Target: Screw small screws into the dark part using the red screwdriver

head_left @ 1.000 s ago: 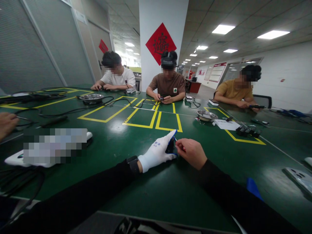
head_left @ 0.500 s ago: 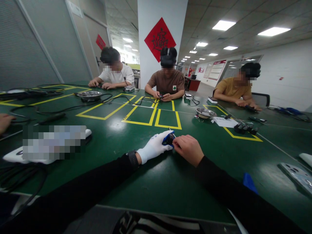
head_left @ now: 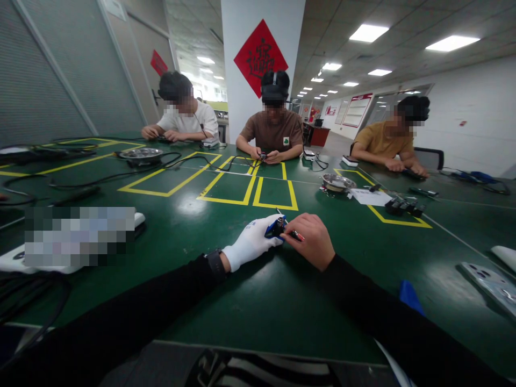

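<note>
My left hand (head_left: 252,241) wears a white glove with blue on its palm side. Its fingers are closed around a small black part (head_left: 278,228), whose exact kind I cannot make out. My bare right hand (head_left: 312,243) is close against it, with thumb and fingertips pinched together. Between those fingers shows a slim dark piece with a red end (head_left: 298,235), too small to name. A thin pale rod (head_left: 281,213) sticks up just beyond the fingertips; which hand holds it is unclear. Both hands are above the green table (head_left: 258,301).
A metal bowl (head_left: 337,183), a white paper (head_left: 371,197) and several black blocks (head_left: 405,206) lie at the right. A phone (head_left: 489,285) and a blue item (head_left: 411,297) are nearer. Left are a blurred white device (head_left: 135,220) and cables. Three people sit across.
The view has shifted slightly. My right hand has turned a little, and the slim red-ended piece now shows between its fingers. The left hand keeps its hold on the black part.
</note>
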`<state>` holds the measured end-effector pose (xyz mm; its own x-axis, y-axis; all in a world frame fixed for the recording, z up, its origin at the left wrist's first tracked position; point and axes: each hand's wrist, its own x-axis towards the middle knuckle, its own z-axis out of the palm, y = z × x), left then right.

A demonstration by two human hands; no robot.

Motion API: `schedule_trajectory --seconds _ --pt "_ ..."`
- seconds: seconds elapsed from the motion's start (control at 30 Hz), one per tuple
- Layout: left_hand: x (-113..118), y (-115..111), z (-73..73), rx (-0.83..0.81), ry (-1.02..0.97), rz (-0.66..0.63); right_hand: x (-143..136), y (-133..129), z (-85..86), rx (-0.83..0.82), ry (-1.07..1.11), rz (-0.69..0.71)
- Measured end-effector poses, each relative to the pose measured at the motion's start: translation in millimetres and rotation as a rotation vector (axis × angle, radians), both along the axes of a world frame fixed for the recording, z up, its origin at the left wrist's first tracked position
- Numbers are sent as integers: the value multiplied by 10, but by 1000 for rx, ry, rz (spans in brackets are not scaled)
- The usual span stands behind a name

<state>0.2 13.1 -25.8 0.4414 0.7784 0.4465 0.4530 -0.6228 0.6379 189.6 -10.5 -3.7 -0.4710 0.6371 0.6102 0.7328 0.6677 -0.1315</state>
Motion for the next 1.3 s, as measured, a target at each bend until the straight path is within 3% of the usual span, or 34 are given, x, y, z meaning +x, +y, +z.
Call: schedule_trajectory --seconds 0.13,0.27,0.4,0.63,0.87,1.0,1.3 --pt "7 3 18 -28 -13 -33 108 105 22 -137 208 -58" --pt "5 -15 38 35 59 -10 280 210 37 -312 16 -3" --pt "16 -70 61 54 119 79 358 250 27 -378 -167 74" --pt "56 -74 108 -20 74 6 281 227 -22 -358 -302 110" --pt "52 -61 41 5 69 -33 215 156 10 -394 -308 134" --pt "42 -61 12 37 55 -27 198 119 46 -395 -329 159" --pt "30 -43 35 -69 39 -7 190 72 123 -359 -402 148"
